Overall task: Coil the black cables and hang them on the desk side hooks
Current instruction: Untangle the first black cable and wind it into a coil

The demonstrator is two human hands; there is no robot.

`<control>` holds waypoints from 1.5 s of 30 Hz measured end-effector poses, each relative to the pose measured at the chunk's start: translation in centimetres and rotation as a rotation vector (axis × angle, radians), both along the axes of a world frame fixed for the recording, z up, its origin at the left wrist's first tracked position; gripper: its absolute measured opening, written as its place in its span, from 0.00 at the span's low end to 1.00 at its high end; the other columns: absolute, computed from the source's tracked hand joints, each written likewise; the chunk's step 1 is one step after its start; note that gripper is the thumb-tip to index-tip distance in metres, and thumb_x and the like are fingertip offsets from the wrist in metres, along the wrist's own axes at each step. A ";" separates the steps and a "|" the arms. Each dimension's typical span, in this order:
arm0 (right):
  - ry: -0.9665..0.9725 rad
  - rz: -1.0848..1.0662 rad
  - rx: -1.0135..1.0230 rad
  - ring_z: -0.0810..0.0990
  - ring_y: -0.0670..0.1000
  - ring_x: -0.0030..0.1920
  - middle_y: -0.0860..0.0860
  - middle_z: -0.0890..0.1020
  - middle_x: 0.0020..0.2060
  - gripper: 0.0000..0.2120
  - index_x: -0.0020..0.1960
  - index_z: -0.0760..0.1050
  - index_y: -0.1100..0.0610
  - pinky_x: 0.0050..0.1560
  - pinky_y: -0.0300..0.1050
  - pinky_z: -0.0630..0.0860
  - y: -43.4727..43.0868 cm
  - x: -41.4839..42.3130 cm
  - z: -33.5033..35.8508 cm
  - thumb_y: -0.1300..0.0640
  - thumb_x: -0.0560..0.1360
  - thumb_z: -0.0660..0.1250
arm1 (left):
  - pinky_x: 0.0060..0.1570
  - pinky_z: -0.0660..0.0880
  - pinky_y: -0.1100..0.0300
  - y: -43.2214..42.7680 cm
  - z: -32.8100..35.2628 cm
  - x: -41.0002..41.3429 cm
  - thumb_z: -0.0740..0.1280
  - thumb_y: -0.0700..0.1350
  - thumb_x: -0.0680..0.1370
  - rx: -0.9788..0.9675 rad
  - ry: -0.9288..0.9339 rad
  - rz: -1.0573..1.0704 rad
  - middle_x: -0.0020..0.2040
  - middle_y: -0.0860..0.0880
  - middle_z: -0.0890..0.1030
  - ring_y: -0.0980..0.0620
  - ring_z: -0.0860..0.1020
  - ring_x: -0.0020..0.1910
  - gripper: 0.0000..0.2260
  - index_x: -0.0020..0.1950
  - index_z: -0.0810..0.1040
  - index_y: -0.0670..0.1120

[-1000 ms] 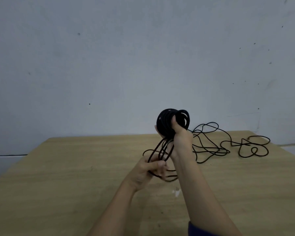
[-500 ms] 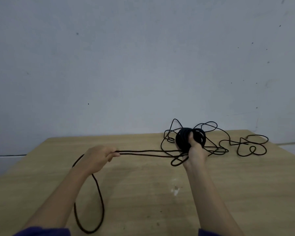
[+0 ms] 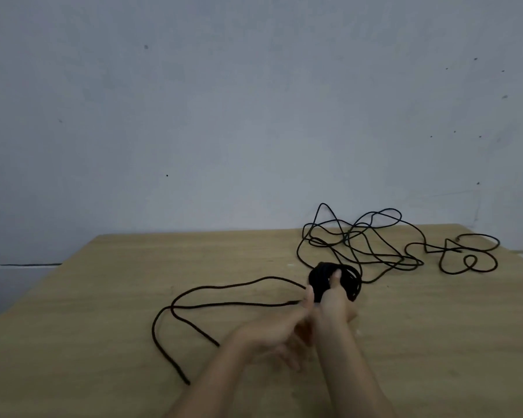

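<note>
The right hand (image 3: 334,300) grips the coil (image 3: 320,280) mid-tabletop (image 3: 103,342); the blurred left hand (image 3: 272,333) pinches cable (image 3: 224,304) beside it. Loose tangle (image 3: 375,242) nears the far edge.

A plain indoor work corner, maybe an office or a simple workroom.

I stand at a light wooden desk (image 3: 103,342) that is pushed against a bare grey-white wall (image 3: 224,116). The wall has only small dark spots and some marks, and a thin dark line runs low on it at the left. On the desk top I see only a long black cable (image 3: 375,245), lying in loose loops near the far right corner. What kind of room it is exactly, I cannot tell.
</note>
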State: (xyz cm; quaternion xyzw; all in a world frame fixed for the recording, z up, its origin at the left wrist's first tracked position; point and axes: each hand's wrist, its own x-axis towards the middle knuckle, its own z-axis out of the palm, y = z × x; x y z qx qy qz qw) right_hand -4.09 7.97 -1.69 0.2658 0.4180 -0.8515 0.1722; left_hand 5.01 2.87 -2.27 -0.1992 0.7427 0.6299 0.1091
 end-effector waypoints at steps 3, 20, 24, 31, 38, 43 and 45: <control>0.053 0.045 -0.044 0.78 0.59 0.56 0.61 0.78 0.56 0.24 0.61 0.71 0.69 0.49 0.47 0.73 -0.3 0.9 0.8 0.52 0.74 0.69 | 0.50 0.76 0.56 1.9 -2.3 -2.3 0.48 0.76 0.63 0.303 0.169 0.240 0.50 0.48 0.81 0.50 0.80 0.48 0.38 0.54 0.77 0.49; 0.462 0.196 0.233 0.82 0.55 0.48 0.58 0.83 0.45 0.13 0.52 0.78 0.63 0.54 0.52 0.78 -1.9 3.8 -2.1 0.58 0.71 0.73 | 0.39 0.75 0.52 -1.2 -0.6 -3.6 0.57 0.63 0.76 0.747 0.475 0.893 0.40 0.41 0.81 0.44 0.80 0.40 0.26 0.44 0.76 0.39; 0.534 0.316 0.350 0.80 0.54 0.45 0.55 0.82 0.43 0.09 0.48 0.77 0.63 0.47 0.44 0.75 -1.4 4.3 -2.2 0.59 0.71 0.72 | 0.47 0.79 0.49 -2.0 0.2 -3.0 0.76 0.68 0.49 0.527 0.395 0.822 0.42 0.41 0.83 0.44 0.82 0.41 0.38 0.45 0.81 0.39; 0.667 0.458 0.526 0.80 0.53 0.44 0.54 0.81 0.41 0.07 0.46 0.75 0.58 0.46 0.46 0.77 -1.5 4.0 -1.9 0.58 0.72 0.71 | 0.49 0.76 0.50 -2.2 0.0 -2.9 0.77 0.63 0.41 0.350 0.401 0.826 0.38 0.43 0.80 0.45 0.78 0.41 0.36 0.38 0.78 0.39; 0.903 0.545 0.780 0.74 0.50 0.39 0.48 0.74 0.37 0.07 0.51 0.71 0.60 0.37 0.40 0.67 -1.3 4.2 -1.8 0.58 0.76 0.64 | 0.30 0.70 0.60 -1.8 -0.4 -3.4 0.80 0.45 0.60 0.462 0.423 0.967 0.30 0.45 0.73 0.50 0.70 0.27 0.16 0.40 0.79 0.39; 0.971 0.740 1.078 0.75 0.54 0.53 0.48 0.74 0.41 0.11 0.50 0.68 0.55 0.61 0.52 0.69 -0.9 3.9 -2.3 0.48 0.76 0.61 | 0.26 0.62 0.62 -2.8 -0.3 -3.5 0.79 0.45 0.58 0.228 0.398 1.041 0.24 0.45 0.69 0.49 0.66 0.22 0.17 0.35 0.77 0.37; 1.063 0.952 1.205 0.67 0.53 0.60 0.49 0.69 0.54 0.19 0.53 0.71 0.55 0.64 0.49 0.63 -0.3 2.8 -2.7 0.40 0.75 0.59 | 0.27 0.65 0.62 -3.6 0.1 -3.2 0.79 0.45 0.59 0.089 0.352 1.034 0.28 0.46 0.73 0.48 0.70 0.26 0.16 0.35 0.77 0.37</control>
